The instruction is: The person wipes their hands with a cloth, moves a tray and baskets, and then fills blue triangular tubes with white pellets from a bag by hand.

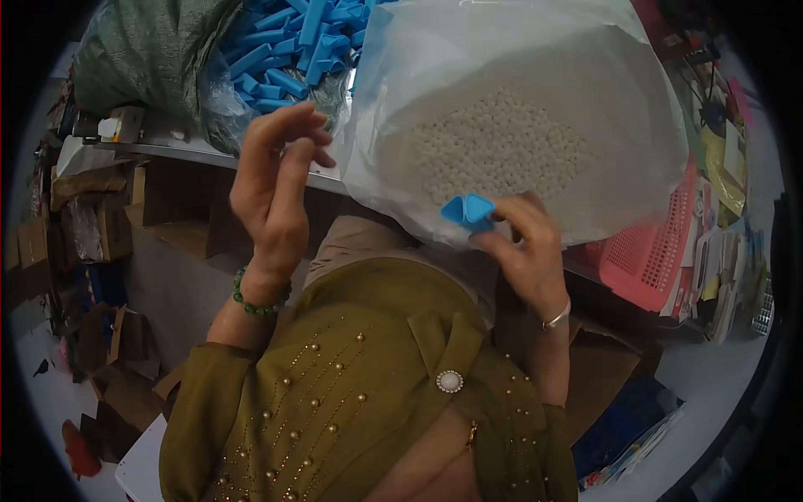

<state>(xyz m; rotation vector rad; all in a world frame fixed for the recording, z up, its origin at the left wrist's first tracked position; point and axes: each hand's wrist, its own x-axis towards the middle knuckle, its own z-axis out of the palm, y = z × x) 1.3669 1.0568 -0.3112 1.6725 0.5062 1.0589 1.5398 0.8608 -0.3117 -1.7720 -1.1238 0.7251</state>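
The worktop [180, 151] is largely covered; across its right part a white plastic bag [381, 151] is spread, its near edge hung over the front; at the left a dark green woven sack [150, 58] is set, its mouth turned toward the bag; between sack and bag a heap of blue triangular tubes [288, 50] is piled at many angles, with clear plastic bunched beneath; just beside the bag, at the right, a pink perforated basket [644, 263] is partly covered by it; inside the bag many small pale round pellets [502, 142] are gathered.

The left hand [280, 180] is raised in front of the heap, well apart from the right; its grip is loosely parted, the fingers curled; the right hand [527, 243] is held at the bag's near edge, its grip narrow; between thumb and fingers a blue piece [465, 213] is pinched, two triangular openings being shown side by side; whether one or two tubes are held cannot be told; on the left wrist a green bead bracelet [258, 303] is worn; on the right, a thin silver bangle [559, 316].
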